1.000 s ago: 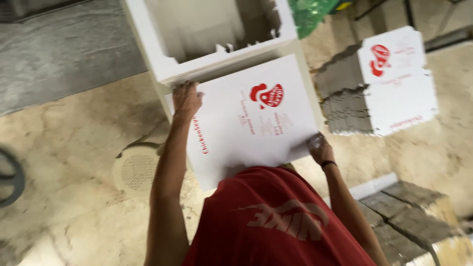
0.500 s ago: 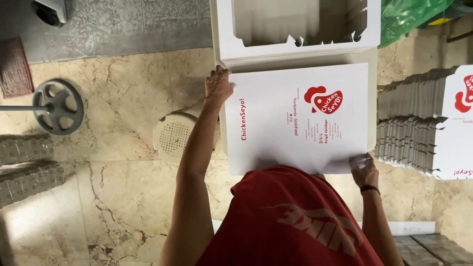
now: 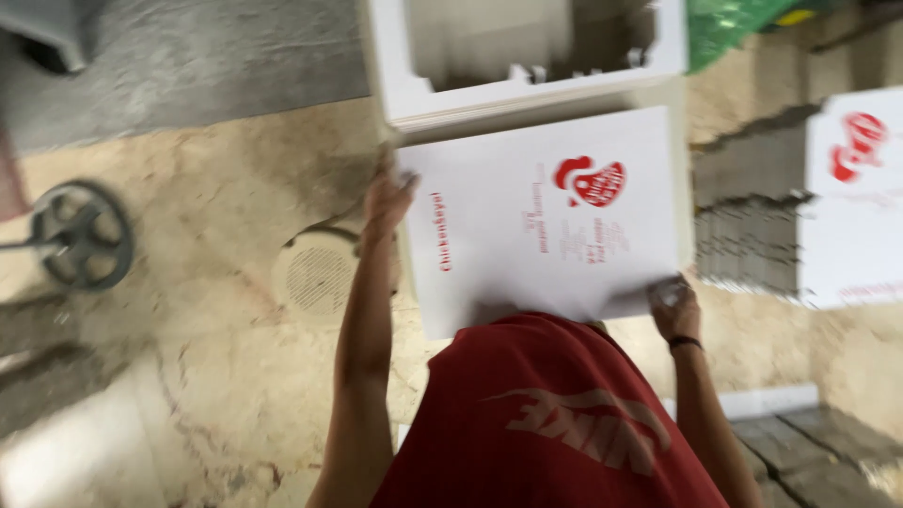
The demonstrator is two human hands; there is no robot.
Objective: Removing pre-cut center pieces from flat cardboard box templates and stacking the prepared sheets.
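I am holding a flat white cardboard sheet [image 3: 546,221] with a red emblem printed on it, out in front of my red shirt [image 3: 555,423]. My left hand [image 3: 388,199] is pressing against the sheet's left edge near its far corner, fingers curling onto the card, and my right hand [image 3: 673,307] is pinching the near right corner; the blur is hiding exactly how far those fingers are closing. Compared with a moment ago, the sheet is sitting more squarely before me, its far edge now lying just beside the stack of die-cut white blanks [image 3: 527,61] ahead. The stack of folded boxes [image 3: 800,216] is now showing more fully to my right, well apart from my hands. Below, the marble floor [image 3: 188,376] with its round drain cover [image 3: 318,275] is showing, and a dark wheel [image 3: 83,235] is lying far to my left.
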